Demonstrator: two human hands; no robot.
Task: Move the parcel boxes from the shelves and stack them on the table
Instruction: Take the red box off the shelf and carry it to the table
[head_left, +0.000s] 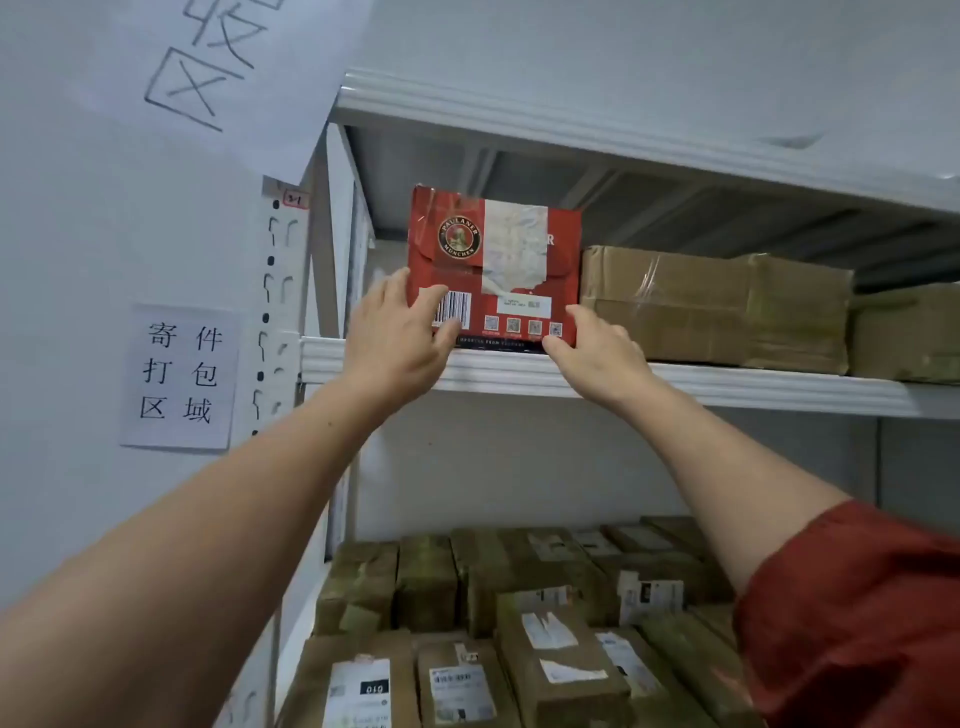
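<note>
Fingers: those of the left hand (397, 338) are spreading, barely bent, over the barcode corner, with the thumb running up the side edge. Those of the right hand (597, 353) are touching the opposite lower corner. Neither is plainly clamping yet.
Item: red box (498, 244), sitting upright at the left end of the upper shelf (675, 382) and touching a taped brown box (675, 306) on its right.
Progress: judged early. This lift is not yet begun, many labelled parcels (519, 597) are lying on the shelf below, and the table is out of view.
Condition: printed beer-brand carton, torn white label patch across the front, top edge creasing, small code squares along the base.
</note>
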